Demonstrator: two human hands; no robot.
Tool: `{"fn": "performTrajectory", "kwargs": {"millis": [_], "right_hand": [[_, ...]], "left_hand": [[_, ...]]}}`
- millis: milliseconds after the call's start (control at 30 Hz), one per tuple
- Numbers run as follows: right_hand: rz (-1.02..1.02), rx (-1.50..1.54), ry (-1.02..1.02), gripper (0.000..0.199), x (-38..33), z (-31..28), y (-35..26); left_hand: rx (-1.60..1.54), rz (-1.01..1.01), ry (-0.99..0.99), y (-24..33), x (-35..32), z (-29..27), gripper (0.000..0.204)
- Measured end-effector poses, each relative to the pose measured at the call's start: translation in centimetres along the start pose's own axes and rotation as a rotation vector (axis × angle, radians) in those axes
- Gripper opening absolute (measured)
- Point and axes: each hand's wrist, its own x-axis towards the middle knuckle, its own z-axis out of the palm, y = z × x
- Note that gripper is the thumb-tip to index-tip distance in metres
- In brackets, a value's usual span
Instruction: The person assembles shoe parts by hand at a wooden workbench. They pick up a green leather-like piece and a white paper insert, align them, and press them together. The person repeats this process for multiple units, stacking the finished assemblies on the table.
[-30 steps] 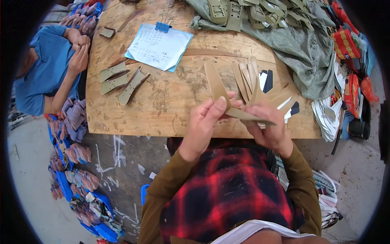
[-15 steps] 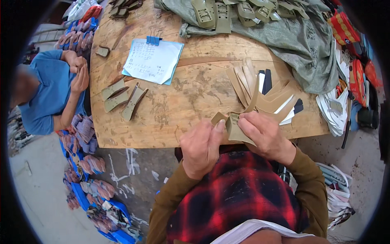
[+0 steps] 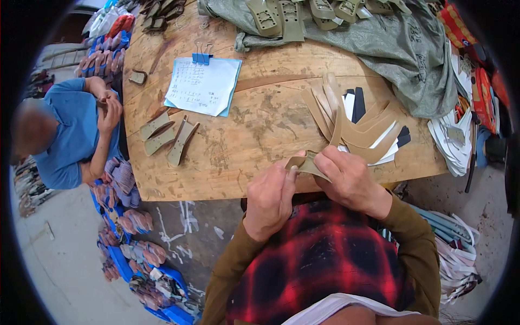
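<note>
My left hand (image 3: 269,197) and my right hand (image 3: 352,181) meet over the near edge of the table. Between them they grip an olive-tan shaped piece (image 3: 309,163), thumbs and fingers pinching its two sides. A tan strip (image 3: 337,129) runs up from beside my right fingers; whether it is joined to the piece is hidden. Just beyond my right hand lies a fan of tan strips (image 3: 368,138), mixed with white strips (image 3: 385,135) and dark strips (image 3: 358,105). Several olive curved pieces with small holes (image 3: 176,141) lie to the left.
Clipped papers (image 3: 203,86) lie on the wooden table (image 3: 260,103). Farther back, a grey-green sack (image 3: 379,54) bears more olive pieces (image 3: 292,21). A person in a blue shirt (image 3: 76,130) sits at the left, near bundles in blue wrapping (image 3: 143,254). White strips (image 3: 449,141) hang at the right.
The olive-tan piece has tipped in my hands, so less of its broad face shows. My head view has shifted slightly. The other person's hands have changed position.
</note>
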Motion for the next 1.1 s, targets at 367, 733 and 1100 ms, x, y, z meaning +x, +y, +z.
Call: {"fn": "performTrajectory", "kwargs": {"millis": [367,733,1100], "right_hand": [[0.136,0.158,-0.056,0.03,0.0,0.8,-1.3],[0.009,-0.04,-0.039,0.024,0.1,1.6,-0.4],[0.077,0.008,-0.052,0.026,0.0,1.9,-0.6]], "left_hand": [[0.029,0.124,0.127,-0.7,-0.5,1.2,0.025],[-0.341,-0.296,0.188,0.2,0.0,-0.3,0.027],[-0.243,-0.157,0.353,-0.8,-0.5,1.7,0.017]]}}
